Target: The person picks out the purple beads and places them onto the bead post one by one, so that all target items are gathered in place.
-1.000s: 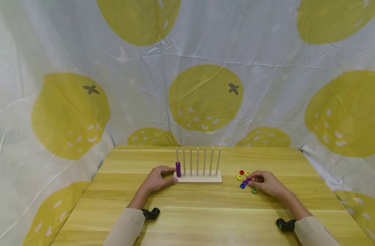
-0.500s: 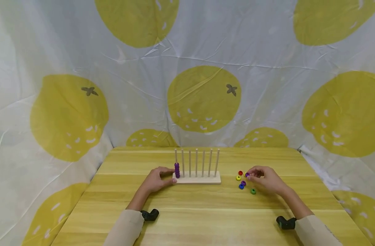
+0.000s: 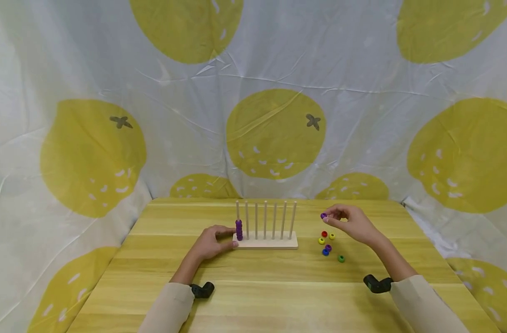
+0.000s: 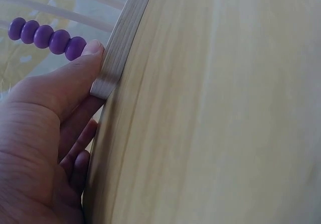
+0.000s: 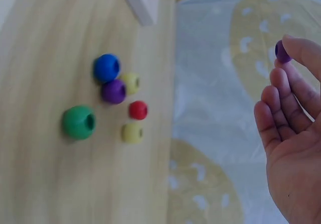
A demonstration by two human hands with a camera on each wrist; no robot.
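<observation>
My right hand (image 3: pixel 353 223) pinches a purple bead (image 5: pixel 282 51) between thumb and index finger, raised above the table to the right of the pegs. My left hand (image 3: pixel 211 242) grips the left end of a wooden peg stand (image 3: pixel 265 243), its thumb (image 4: pixel 83 68) at the front edge of the base. Several purple beads (image 4: pixel 44 36) are stacked on the leftmost peg; the other pegs are bare. Below my right hand lie loose beads: a red bead (image 5: pixel 138 110), two yellow beads (image 5: pixel 132 133), a blue bead (image 5: pixel 106 68), a purple bead (image 5: pixel 114 91) touching the blue one, and a green bead (image 5: pixel 78 122).
The wooden table (image 3: pixel 253 296) ends at a hanging cloth (image 3: pixel 186 129) printed with big yellow fruit. A black camera mount (image 3: pixel 378 283) sits at the right wrist, and a similar black mount (image 3: pixel 203 290) at the left wrist.
My right hand has picked a purple bead out of the loose group and lifted it up and slightly to the left. My left hand has stayed at the stand.
</observation>
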